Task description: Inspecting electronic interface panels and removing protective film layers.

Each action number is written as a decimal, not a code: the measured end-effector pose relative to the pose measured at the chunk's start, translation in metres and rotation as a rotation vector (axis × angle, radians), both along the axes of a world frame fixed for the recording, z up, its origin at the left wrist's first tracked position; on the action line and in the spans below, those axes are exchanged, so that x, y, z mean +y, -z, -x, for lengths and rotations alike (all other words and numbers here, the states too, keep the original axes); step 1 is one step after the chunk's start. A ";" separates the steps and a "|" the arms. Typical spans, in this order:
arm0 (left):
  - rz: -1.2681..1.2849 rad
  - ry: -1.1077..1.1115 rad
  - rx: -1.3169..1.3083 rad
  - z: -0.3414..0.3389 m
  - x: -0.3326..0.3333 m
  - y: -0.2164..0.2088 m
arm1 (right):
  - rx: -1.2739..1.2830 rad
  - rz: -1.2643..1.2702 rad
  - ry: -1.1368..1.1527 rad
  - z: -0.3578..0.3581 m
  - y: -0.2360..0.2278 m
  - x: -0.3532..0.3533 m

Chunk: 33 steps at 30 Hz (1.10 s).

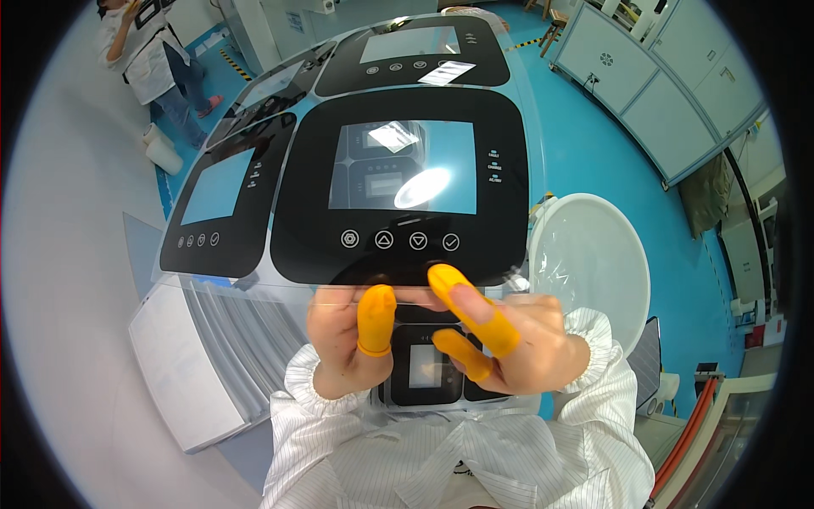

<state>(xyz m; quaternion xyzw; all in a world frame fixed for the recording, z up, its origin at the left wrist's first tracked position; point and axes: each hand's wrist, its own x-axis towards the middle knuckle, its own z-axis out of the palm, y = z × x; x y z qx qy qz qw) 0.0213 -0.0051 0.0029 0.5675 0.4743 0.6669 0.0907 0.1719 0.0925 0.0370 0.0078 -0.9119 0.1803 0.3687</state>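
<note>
A large clear plastic sheet (527, 110) printed with several black control-panel overlays is held up in front of me. The nearest black panel overlay (292, 195) has a see-through bluish window and a row of button symbols. My left hand (352, 339) pinches the sheet's near edge, its thumb in a yellow finger cot on top and the other fingers underneath. My right hand (517, 339) is at the same edge, right of the left one. Its two yellow-covered fingers are spread apart, one tip overlapping the black panel's lower border. Whether that tip touches is unclear.
Below my hands lies another panel sheet (398, 382). A round white bin (636, 254) with a clear liner stands at the right. Stacked sheets (191, 365) lie at the left. Far left stands another person (153, 51); light cabinets (649, 85) line the far right.
</note>
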 end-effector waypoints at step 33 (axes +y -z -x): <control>0.028 0.209 -0.414 0.017 -0.017 0.003 | 0.125 -0.114 -0.197 0.006 0.027 -0.004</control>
